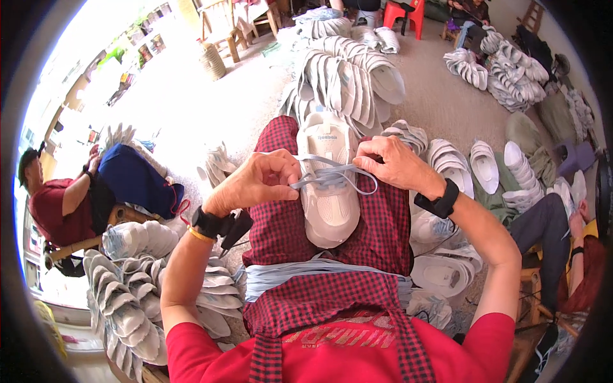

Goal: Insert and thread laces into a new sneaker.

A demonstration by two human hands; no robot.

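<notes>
A white shoe upper [329, 220] lies across my lap, its rounded toe turned toward me. Pale blue-grey shoelace [331, 174] crosses its middle, forming loops there. On the left side, my left hand [263, 175] pinches one part of the lace between thumb and fingers. My right hand [397, 161] grips the lace on the other side, and a loop hangs below its fingertips. Under the shoe is my red-and-black checked apron [281, 220]. A bundle of light blue laces [274, 281] lies across my waist.
Stacked white shoe uppers [338, 86] rise just beyond my knees. More stacks [124, 300] stand at my left, and loose uppers [440, 274] lie at my right. Co-workers sit on both sides, one in a maroon shirt [54, 210]. A red stool [405, 16] stands far back.
</notes>
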